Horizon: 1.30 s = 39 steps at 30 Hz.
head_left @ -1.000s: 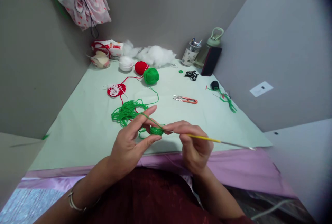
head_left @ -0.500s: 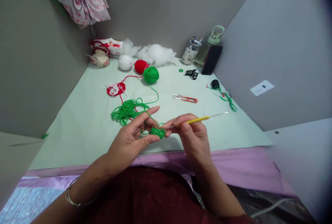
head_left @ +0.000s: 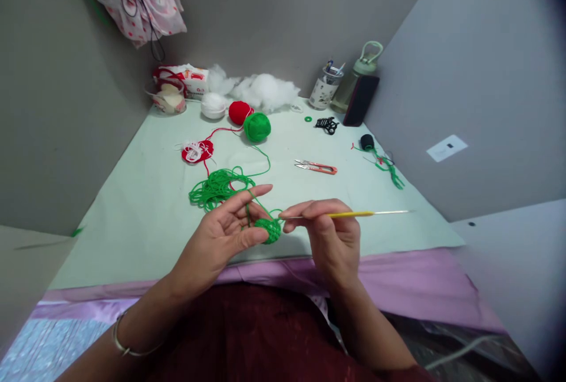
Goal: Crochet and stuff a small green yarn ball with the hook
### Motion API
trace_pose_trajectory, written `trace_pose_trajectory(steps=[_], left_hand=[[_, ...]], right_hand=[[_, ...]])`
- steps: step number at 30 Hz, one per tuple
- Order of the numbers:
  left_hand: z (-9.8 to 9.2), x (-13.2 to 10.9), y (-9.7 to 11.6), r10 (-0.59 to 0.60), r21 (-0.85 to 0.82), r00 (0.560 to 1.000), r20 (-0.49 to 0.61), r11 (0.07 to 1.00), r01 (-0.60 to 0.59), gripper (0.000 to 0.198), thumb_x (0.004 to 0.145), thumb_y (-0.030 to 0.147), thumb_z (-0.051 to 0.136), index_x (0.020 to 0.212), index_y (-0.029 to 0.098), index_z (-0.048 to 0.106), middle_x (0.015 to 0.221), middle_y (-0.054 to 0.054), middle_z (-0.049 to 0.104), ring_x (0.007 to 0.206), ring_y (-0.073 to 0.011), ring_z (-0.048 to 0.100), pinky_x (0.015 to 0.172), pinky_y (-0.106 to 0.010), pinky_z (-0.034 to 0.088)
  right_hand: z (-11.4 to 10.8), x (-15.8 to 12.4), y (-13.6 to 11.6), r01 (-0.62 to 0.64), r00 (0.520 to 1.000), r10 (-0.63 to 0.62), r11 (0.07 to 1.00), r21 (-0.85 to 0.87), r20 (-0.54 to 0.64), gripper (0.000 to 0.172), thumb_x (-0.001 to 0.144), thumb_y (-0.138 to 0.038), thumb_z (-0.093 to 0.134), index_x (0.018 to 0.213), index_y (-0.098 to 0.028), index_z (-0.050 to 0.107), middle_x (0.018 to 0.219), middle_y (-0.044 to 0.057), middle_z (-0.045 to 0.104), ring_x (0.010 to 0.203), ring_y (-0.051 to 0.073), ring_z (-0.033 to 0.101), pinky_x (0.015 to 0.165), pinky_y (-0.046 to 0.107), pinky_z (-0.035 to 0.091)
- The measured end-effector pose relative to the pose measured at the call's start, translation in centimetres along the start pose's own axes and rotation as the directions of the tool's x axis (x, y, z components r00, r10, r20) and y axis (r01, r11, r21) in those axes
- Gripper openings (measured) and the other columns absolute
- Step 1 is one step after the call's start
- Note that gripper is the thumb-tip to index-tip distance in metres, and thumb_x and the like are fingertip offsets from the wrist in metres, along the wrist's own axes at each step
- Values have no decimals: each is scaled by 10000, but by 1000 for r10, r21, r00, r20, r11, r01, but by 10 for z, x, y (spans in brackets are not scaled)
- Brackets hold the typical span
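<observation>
The left hand (head_left: 221,230) pinched a green crocheted piece (head_left: 270,231); the right hand (head_left: 336,237), just apart, gripped a yellow-handled hook (head_left: 354,214). Orange-handled snips (head_left: 322,168) lay beyond on the table (head_left: 132,223).

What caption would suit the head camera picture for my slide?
Left hand holds green crochet piece; right hand holds yellow-handled hook.

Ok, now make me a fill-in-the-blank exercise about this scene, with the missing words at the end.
1. The right hand holds a crochet hook with a ____ handle.
2. The left hand holds a crocheted piece of ____ yarn.
3. The yarn ball between the white ball and the green ball is ____.
4. As pictured, the green ring lies to the ____ of the black clip.

Missing words: yellow; green; red; left.
</observation>
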<state>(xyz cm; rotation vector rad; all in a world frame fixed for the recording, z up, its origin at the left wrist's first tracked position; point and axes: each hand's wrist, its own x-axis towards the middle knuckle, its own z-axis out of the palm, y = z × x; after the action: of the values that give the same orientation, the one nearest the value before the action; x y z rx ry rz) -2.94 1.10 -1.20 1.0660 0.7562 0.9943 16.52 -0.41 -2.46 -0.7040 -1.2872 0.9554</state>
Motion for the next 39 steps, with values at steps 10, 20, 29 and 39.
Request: trace_pose_trajectory(steps=[10, 20, 29, 39], left_hand=[[8, 2, -2, 42, -26, 999, -22, 999, -42, 740, 757, 159, 880, 1441, 267, 617, 927, 12, 654, 939, -138, 658, 907, -261, 552], [6, 2, -1, 98, 16, 995, -17, 995, -98, 674, 775, 158, 880, 1399, 286, 658, 904, 23, 687, 945, -138, 690, 937, -272, 555], [2, 2, 3, 142, 219, 990, 21, 965, -143, 678, 817, 201, 852, 1449, 285, 621, 930, 15, 720, 993, -162, 684, 999, -314, 528], [-4, 3, 0, 224, 486, 971, 85, 841, -236, 645, 890, 228, 765, 1502, 231, 563, 967, -6, 726, 972, -171, 670, 984, -343, 512]], right_hand=[[2, 3, 10, -53, 997, 45, 991, 122, 68, 146, 1020, -295, 634, 1017, -275, 779, 1011, 29, 799, 801, 143, 665, 715, 295, 548], [1, 4, 7, -73, 995, 55, 964, 255, 80, 166, 1054, -304, 575, 1033, -275, 737, 983, 16, 802, 782, 140, 685, 758, 316, 568], [-21, 16, -10, 23, 957, -13, 999, -29, 289, 190, 1050, -245, 571, 1088, -250, 758, 1018, 51, 788, 935, 190, 735, 812, 371, 600], [-22, 25, -26, 371, 832, -140, 860, -351, 537, 182, 1058, -209, 540, 1108, -206, 715, 1028, 81, 777, 1000, 177, 729, 828, 340, 607]])
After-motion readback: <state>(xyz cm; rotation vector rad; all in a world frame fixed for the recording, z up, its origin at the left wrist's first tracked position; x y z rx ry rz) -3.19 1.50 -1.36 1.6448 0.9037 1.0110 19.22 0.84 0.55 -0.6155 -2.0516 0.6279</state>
